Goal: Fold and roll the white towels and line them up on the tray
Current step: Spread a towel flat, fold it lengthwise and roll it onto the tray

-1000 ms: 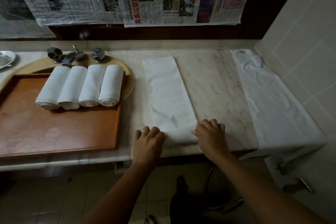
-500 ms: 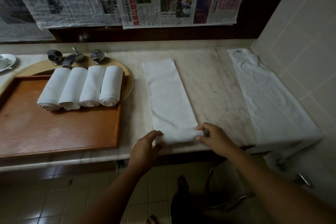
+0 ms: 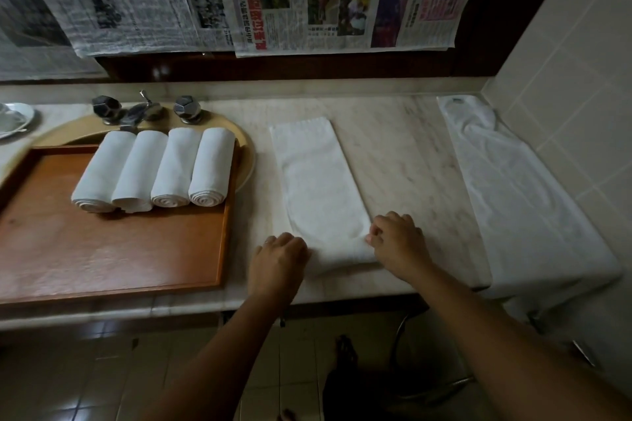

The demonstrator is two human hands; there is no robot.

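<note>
Towel strip [image 3: 316, 188], folded long, lies at centre frame on the counter [image 3: 403, 161]; your left hand [image 3: 278, 258] and right hand [image 3: 396, 243] curl over its near end, starting the roll. Uneven pressure could skew it into a cone.

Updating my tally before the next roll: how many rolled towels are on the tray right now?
4, side by side along the far edge of the wooden tray: leftmost roll, second roll, third roll, rightmost roll. None looks hidden behind them.
</note>
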